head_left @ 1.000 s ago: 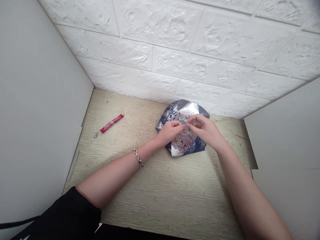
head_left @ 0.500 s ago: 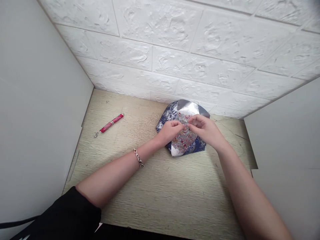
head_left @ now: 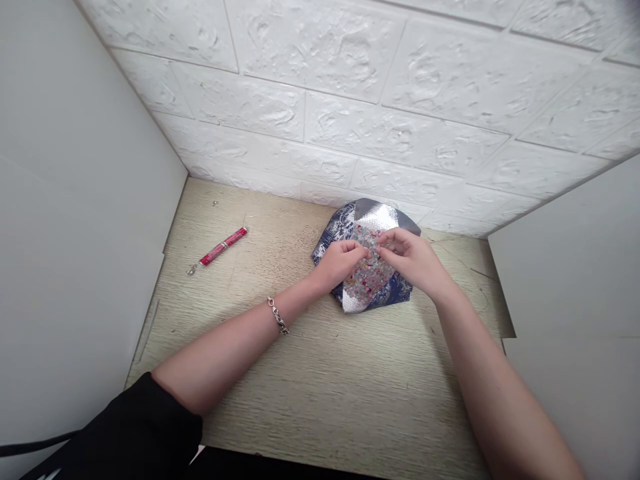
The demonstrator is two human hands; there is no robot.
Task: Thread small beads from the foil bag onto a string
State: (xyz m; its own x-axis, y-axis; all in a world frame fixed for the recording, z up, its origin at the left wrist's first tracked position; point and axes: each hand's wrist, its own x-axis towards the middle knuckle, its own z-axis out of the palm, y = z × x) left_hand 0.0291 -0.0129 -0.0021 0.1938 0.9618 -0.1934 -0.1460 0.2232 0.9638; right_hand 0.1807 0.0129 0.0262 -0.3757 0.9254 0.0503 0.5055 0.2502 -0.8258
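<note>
A blue patterned tray or pouch with silver parts (head_left: 395,290) lies against the wall, and many small colourful beads (head_left: 367,277) are spread on its silver middle. Over the beads my left hand (head_left: 343,263) is closed in a pinch, thumb against forefinger; what it pinches is too small to make out. Just to its right, my right hand (head_left: 407,260) has thumb and forefinger pressed together near the left fingertips, its other fingers curled. Any small thing between those fingers cannot be made out either.
On the left of the wooden table (head_left: 310,380) lies a red tube-like item (head_left: 223,246) with a small metal clasp (head_left: 192,270) beside its lower end. Another tiny metal piece (head_left: 215,203) is farther back. A white brick-pattern wall (head_left: 350,133) stands behind, with pale panels on both sides.
The right fingertips have drawn very slightly away from the left ones. Everything else looks the same.
</note>
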